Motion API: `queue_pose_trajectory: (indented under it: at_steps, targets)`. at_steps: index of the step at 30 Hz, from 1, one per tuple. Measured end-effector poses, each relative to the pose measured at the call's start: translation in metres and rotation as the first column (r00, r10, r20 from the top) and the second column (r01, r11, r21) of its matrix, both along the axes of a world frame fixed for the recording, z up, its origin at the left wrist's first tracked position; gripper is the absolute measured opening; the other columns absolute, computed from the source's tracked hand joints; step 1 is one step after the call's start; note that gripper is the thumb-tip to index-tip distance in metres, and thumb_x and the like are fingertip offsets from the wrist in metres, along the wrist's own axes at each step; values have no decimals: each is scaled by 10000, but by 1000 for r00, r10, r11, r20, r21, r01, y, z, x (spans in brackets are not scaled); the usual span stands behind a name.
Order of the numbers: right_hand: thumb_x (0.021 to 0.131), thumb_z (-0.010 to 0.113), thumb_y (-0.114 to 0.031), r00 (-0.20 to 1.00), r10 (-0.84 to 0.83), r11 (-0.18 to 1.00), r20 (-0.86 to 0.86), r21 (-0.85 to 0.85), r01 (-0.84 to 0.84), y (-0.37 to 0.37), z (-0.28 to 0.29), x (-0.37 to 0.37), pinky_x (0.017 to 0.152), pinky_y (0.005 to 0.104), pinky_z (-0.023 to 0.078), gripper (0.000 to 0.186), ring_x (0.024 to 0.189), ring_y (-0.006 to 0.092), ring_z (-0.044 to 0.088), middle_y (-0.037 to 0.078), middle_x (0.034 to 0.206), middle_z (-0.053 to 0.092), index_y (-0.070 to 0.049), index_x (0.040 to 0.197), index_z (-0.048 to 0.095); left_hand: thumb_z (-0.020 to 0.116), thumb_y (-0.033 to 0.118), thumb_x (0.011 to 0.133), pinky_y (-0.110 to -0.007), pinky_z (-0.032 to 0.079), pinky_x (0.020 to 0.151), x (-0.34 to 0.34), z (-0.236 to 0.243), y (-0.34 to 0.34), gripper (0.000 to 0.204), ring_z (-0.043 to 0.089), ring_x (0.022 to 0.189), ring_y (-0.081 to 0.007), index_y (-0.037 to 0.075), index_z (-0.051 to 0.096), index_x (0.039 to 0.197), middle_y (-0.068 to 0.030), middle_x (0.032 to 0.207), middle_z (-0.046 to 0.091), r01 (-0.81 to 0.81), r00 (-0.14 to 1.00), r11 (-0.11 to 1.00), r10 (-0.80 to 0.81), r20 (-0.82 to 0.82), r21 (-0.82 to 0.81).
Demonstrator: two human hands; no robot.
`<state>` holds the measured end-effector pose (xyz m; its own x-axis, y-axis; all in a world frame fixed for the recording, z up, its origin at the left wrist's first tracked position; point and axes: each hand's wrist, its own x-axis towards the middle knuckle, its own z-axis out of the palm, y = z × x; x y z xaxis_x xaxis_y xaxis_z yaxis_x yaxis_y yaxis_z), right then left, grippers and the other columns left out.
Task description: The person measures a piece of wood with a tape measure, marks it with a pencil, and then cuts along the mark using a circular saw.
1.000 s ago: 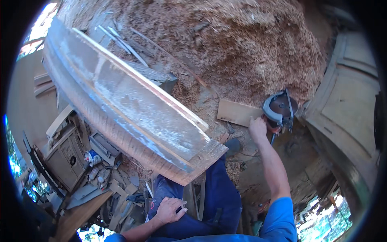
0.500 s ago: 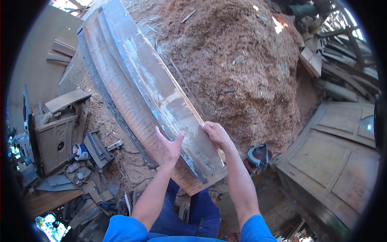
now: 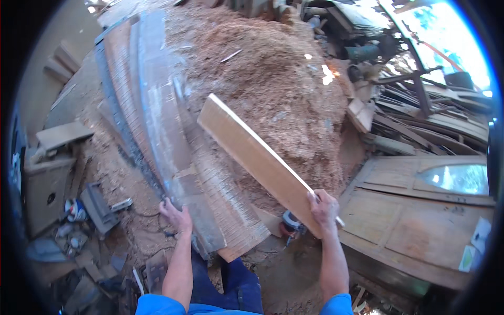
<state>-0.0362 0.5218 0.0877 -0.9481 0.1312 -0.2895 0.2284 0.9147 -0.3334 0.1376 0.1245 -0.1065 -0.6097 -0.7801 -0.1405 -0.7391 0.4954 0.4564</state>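
Note:
My right hand (image 3: 324, 209) is closed around the near end of a straight, pale-edged wooden plank (image 3: 252, 160), which is held apart from the stack and slants away to the far left. My left hand (image 3: 177, 216) is at the left edge of a weathered board (image 3: 165, 126) with blue-grey and whitish stains; its thumb and fingers look apart. Under and right of that board lies a rough-sawn board (image 3: 231, 202), its near end by my legs. A long, brown rough-sawn slab (image 3: 123, 73) with a dark edge runs along the stack's left side.
A large sawdust heap (image 3: 273, 79) rises beyond the boards. Below the plank, a power tool (image 3: 290, 223) is partly hidden. Panelled wooden doors (image 3: 409, 220) lie at right, scrap timber (image 3: 430, 121) behind them. At left are a wooden box (image 3: 50, 191), a small white can (image 3: 75, 210) and offcuts.
My right hand has lifted the plank off the stack and swung it right. My left hand has moved left and down to the weathered board's edge. The boards now sit further left in view.

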Motion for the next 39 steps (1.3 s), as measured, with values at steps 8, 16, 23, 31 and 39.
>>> queue_pose_trajectory:
  at_steps: [8,16,23,31,39]
  targets:
    - [801,760,-403,555,806,383,205,535,-753,-31,262,-76,619,355,527,285,678,209,690,40,716,667,-130,810,683,724,615,830,-524,272,1173,-148,244,149,977,370,1427,-399,-21,386,1491,-252,1499,428,845,418,528,-748,-516,-80]
    - [861,680,-234,122,898,410,-423,702,-583,-113,244,-85,1135,389,362,487,1078,271,690,142,1090,717,-31,1300,628,701,489,935,-312,526,800,-110,184,183,558,667,950,-184,6,643,1209,-98,1049,721,607,794,212,-106,-599,766]
    - [928,622,-114,989,25,883,-145,-460,-90,-89,64,95,986,414,515,524,1070,383,673,223,1181,669,-62,1440,521,617,510,981,-333,514,906,-126,161,152,597,622,1033,-176,-26,602,1245,-90,1137,685,435,837,164,287,-465,885]
    - [987,600,-162,995,-71,901,74,-422,95,-59,-9,152,802,352,573,346,947,304,716,174,1061,721,-54,1314,634,655,508,955,-410,515,983,-128,115,126,669,603,1113,-234,-26,524,1337,-93,1239,634,130,855,236,464,-230,963]
    - [983,478,-564,967,-88,925,237,-342,168,-67,-103,113,917,459,534,514,1049,382,680,172,1112,725,-158,1171,731,572,506,995,-455,504,936,-122,-9,-37,654,578,1127,-349,-56,504,1321,-209,1273,566,99,963,974,-42,-266,205]
